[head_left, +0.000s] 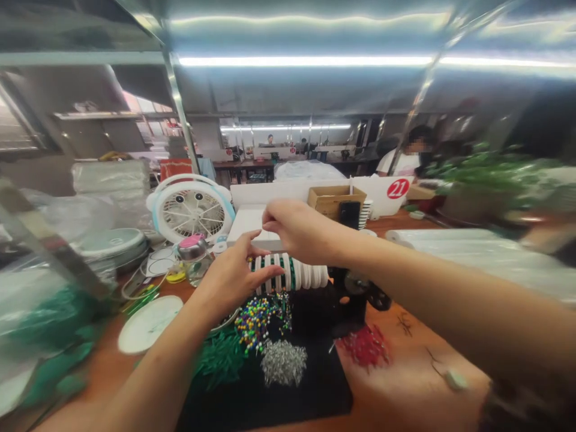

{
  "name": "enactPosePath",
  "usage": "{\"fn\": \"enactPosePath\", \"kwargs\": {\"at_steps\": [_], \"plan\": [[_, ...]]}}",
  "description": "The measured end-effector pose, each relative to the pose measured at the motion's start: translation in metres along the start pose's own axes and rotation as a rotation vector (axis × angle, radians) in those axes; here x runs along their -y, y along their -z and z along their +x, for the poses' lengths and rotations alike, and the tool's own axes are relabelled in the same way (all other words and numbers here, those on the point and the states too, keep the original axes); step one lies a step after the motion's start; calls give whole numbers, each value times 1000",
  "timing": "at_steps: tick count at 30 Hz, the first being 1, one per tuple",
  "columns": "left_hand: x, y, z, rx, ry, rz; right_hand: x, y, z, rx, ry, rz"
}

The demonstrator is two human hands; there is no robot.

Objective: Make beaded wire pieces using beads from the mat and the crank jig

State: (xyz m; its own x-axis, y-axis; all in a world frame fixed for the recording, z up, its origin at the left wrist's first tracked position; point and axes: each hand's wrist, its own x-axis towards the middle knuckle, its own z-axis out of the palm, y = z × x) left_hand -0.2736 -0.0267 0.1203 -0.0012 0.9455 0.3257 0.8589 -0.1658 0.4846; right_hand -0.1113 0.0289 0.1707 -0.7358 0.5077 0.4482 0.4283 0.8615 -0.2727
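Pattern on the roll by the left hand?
The roll has white bands and green stripes; head view.

A long tube light (pixel 306 61) is shining brightly overhead and throwing glare across the metal shelf (pixel 315 27). The wide lens is bending the edges, and the potted plant (pixel 490 174) is blurring out of focus.

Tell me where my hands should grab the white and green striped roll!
Grab the striped roll by its plain white right end, from above. It lies on its side, and the left hand covers the other end.
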Motion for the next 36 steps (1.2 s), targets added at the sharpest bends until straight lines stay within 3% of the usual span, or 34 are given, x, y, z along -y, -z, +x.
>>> {"fn": "enactPosePath", "kwargs": {"at_steps": [2, 4, 6, 9, 11, 14, 20, 24, 29, 34, 36], "plan": [[1, 0, 1, -9, -16, 30, 7, 5, -30, 42, -33, 18], [1, 0, 1, -9, -20, 38, 15, -7, -65, 248, -91, 58], [2, -1, 2, -2, -17, 33, 19, -33, -97, 414, -174, -31], [3, -2, 2, -3, -27, 19, 18, -79, -125, 461, -224, -241], [3, -3, 1, -14, -37, 16, 13, -102, -130, 475, -209, -303], [2, -4, 0, -26, -41, 23, 4, -118, -129, 465, -186, -343], [1, -2, -1, -14, -48, 27, -8, -124, -127, 512, -112, -317], [1, -2, -1, -12, -48, 23, -12, -121, -132, 496, -158, -295], [2, -1, -1, -15, -37, 20, -2, -92, -145, 327, -139, -210], [4, 2, 0, 2, -45, 15, 3, -46, -126, -154, -19, -169], [4, 4, 1, 15, -44, 2, -3, -35, -109, -266, -15, -224]]}}
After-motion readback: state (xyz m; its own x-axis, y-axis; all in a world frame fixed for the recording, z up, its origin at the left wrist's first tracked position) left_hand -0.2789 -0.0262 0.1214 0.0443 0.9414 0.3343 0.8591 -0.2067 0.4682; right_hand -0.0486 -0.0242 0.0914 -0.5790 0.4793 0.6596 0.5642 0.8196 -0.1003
